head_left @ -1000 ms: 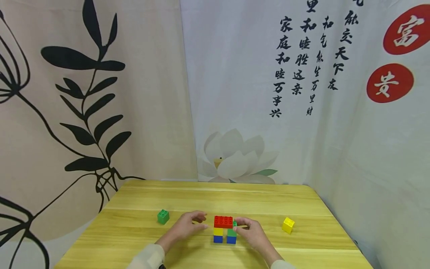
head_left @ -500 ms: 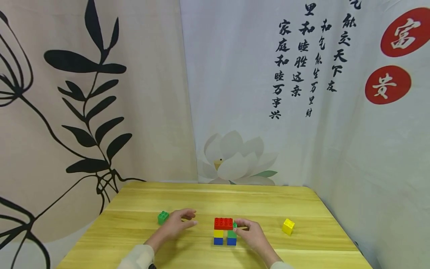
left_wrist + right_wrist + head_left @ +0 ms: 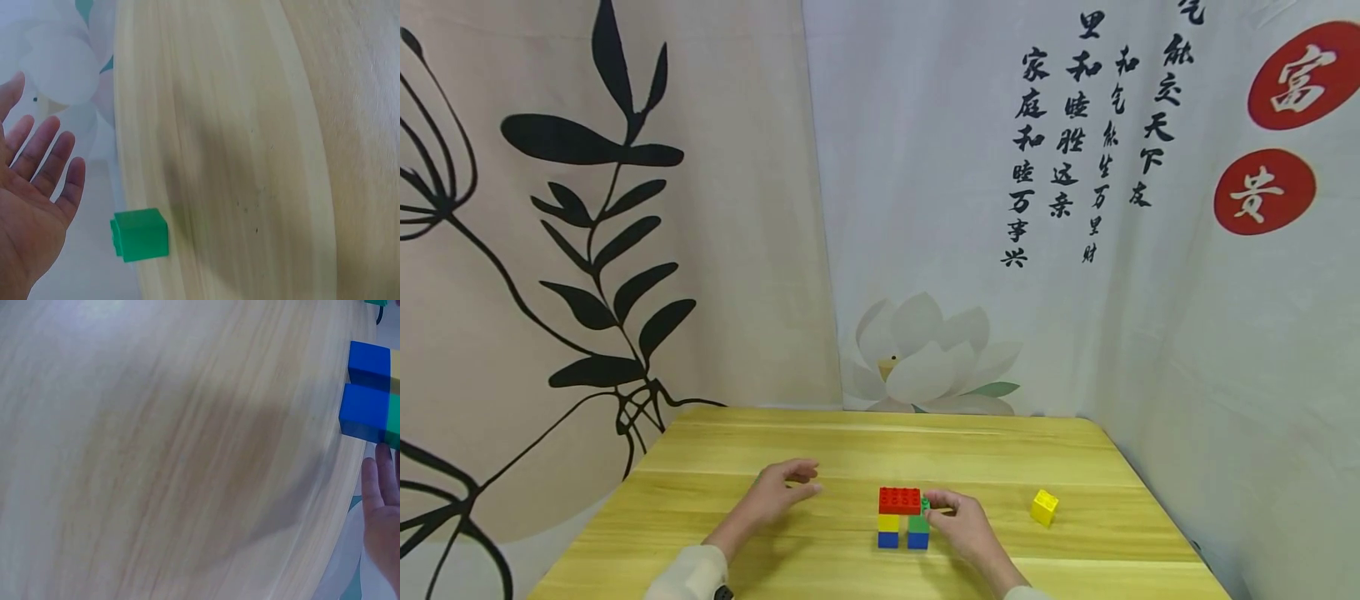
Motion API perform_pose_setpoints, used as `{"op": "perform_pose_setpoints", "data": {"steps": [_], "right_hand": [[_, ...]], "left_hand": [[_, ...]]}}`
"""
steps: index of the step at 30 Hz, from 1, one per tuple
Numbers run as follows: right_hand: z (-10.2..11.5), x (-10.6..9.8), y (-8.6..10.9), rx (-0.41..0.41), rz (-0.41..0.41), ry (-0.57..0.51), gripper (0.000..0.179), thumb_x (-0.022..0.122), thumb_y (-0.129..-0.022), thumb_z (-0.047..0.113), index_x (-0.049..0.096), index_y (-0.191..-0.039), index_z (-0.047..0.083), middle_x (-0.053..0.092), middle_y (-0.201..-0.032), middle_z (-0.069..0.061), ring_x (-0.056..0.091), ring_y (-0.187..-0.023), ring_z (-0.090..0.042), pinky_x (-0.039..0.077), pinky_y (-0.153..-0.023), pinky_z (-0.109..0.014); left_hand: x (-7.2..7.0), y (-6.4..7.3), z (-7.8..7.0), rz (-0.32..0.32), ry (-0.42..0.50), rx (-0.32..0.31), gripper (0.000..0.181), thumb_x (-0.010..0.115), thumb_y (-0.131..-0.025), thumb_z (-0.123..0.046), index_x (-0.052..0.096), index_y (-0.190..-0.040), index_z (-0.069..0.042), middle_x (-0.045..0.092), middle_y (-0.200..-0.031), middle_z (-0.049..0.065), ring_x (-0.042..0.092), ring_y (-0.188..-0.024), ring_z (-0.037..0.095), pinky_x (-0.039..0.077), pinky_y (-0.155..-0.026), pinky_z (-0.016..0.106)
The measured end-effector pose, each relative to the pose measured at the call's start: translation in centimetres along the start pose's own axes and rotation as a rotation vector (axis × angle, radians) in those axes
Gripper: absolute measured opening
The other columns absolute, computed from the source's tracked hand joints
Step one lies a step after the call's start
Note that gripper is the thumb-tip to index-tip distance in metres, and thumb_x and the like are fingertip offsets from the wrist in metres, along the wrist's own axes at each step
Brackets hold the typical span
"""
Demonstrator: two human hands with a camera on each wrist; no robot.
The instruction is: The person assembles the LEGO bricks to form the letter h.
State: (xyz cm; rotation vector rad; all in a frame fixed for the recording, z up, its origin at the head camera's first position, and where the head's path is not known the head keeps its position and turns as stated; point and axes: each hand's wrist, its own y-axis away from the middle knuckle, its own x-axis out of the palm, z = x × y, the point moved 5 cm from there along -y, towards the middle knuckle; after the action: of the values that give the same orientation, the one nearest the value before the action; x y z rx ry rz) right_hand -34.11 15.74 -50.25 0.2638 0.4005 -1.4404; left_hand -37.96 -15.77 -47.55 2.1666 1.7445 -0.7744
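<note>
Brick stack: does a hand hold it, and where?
The right hand is at the right side of its green brick; gripping or only touching cannot be told. The left hand holds nothing.

At seven o'clock in the head view, the left hand (image 3: 769,496) hides the loose green block (image 3: 144,236); the right wrist view's three-o'clock edge crops the right hand (image 3: 382,522) and block stack (image 3: 365,412).

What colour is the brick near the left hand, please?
The toy brick is green, clearest in the left wrist view.
</note>
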Motion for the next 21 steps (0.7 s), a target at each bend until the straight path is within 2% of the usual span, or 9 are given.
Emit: {"op": "perform_pose_setpoints", "data": {"steps": [7,14,21], "right_hand": [[0.1,0.0,0.1,-0.011,-0.029,-0.012,0.036,0.070,-0.088,0.018,0.067,-0.121,0.004,0.068,-0.113,-0.012,0.064,-0.099,-0.019,0.055,-0.078,-0.028],[0.1,0.2,0.2,-0.005,-0.052,-0.018,0.033,0.069,-0.089,0.018,0.068,-0.119,0.005,0.068,-0.112,-0.011,0.063,-0.098,-0.018,0.054,-0.078,-0.028],[0.2,0.3,0.3,-0.008,-0.060,-0.044,0.032,0.068,-0.088,0.016,0.069,-0.117,0.004,0.068,-0.111,-0.011,0.062,-0.094,-0.015,0.052,-0.075,-0.023]], "left_hand": [[-1.5,-0.1,0.4,-0.069,-0.034,-0.021,0.046,0.068,-0.092,-0.033,0.061,-0.132,-0.012,0.066,-0.126,0.009,0.060,-0.115,0.025,0.052,-0.095,0.047],[-3.6,0.0,1.0,-0.140,-0.052,-0.080,0.047,0.065,-0.094,-0.037,0.058,-0.135,-0.015,0.065,-0.126,0.006,0.058,-0.120,0.026,0.050,-0.099,0.048],[-5.6,0.4,2.1,-0.207,-0.084,-0.114,0.046,0.062,-0.097,-0.033,0.056,-0.137,-0.010,0.064,-0.129,0.011,0.058,-0.122,0.030,0.049,-0.100,0.047]]}}
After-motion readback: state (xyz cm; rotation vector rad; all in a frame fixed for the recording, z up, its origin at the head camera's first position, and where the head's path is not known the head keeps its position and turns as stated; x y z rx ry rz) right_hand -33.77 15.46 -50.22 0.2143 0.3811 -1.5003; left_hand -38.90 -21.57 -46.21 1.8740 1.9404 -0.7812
